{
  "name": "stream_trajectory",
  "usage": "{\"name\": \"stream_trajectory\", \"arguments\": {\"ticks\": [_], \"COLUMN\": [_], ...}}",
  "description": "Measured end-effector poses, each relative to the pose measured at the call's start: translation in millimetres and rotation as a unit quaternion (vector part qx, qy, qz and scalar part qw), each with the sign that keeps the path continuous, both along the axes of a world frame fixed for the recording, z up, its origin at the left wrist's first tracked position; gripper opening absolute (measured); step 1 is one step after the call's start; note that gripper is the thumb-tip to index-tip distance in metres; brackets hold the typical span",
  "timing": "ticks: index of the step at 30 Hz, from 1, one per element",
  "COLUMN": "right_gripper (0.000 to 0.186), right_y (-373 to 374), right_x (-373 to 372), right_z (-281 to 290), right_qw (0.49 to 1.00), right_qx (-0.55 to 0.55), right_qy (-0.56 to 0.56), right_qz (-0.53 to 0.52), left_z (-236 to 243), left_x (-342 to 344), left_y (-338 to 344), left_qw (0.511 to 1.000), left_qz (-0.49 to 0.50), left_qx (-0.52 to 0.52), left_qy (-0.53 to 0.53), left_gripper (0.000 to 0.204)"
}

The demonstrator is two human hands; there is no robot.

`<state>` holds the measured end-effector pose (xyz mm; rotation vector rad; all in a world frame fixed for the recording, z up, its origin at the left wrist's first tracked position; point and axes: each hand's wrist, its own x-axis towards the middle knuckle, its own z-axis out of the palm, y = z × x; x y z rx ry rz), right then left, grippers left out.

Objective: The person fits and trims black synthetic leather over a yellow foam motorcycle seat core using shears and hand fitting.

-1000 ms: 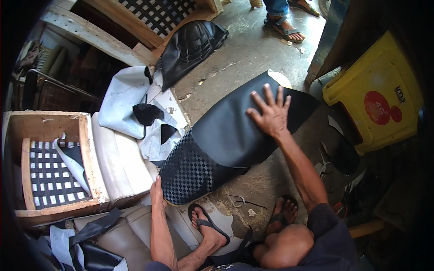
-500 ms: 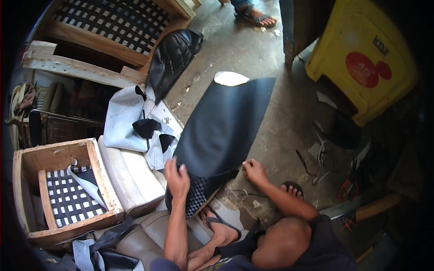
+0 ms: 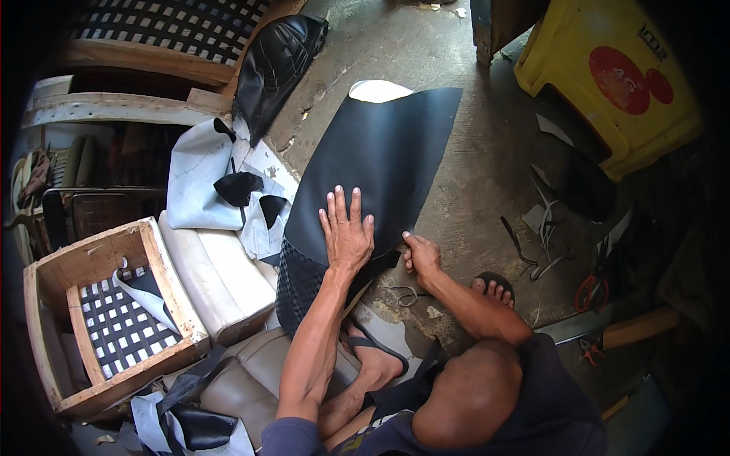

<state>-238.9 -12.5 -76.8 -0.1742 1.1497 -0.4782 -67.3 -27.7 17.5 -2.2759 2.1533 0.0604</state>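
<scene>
A large piece of black leatherette (image 3: 365,159) lies before me, its far end curling up to show a white backing. My left hand (image 3: 347,237) rests flat on its near part, fingers stretched out. At the near right corner, my right hand (image 3: 423,254) pinches the edge between thumb and bent forefinger. Beneath the sheet's near end, a piece with a black checkered weave (image 3: 296,285) shows in part; the sheet hides the rest of it.
Left are a wooden frame with woven straps (image 3: 122,319), a white cushion (image 3: 217,277) and white-backed scraps (image 3: 199,178). Black upholstery (image 3: 277,68) lies farther off. Right are a yellow plastic stool (image 3: 608,83), red-handled scissors (image 3: 589,292), pliers (image 3: 589,351) and cut strips (image 3: 544,220).
My left hand has moved from the sheet's left edge onto its surface and flattened. My right hand stays at the right corner. A sandalled foot at the top has left view.
</scene>
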Motion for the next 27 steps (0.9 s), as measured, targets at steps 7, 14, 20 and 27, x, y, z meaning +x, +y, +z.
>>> {"name": "stream_trajectory", "arguments": {"ticks": [7, 14, 20, 27], "right_gripper": [0.044, 0.041, 0.027, 0.031], "right_y": [18, 28, 28, 44], "right_x": [-6, -16, -15, -21], "right_z": [16, -18, 4, 22], "right_qw": [0.966, 0.874, 0.842, 0.769], "right_qx": [-0.177, -0.347, -0.424, -0.556], "right_qy": [0.047, 0.134, 0.12, 0.027], "right_qz": [0.181, 0.313, 0.312, 0.313], "left_z": [2, 22, 69, 48], "left_x": [-5, -3, 21, 28], "left_y": [4, -4, 33, 113], "left_qw": [1.0, 0.995, 0.988, 0.996], "left_qz": [-0.023, -0.029, -0.027, 0.067], "left_qx": [0.019, 0.075, 0.069, -0.04], "left_qy": [0.001, 0.055, 0.137, 0.051], "left_gripper": [0.108, 0.095, 0.054, 0.053]}}
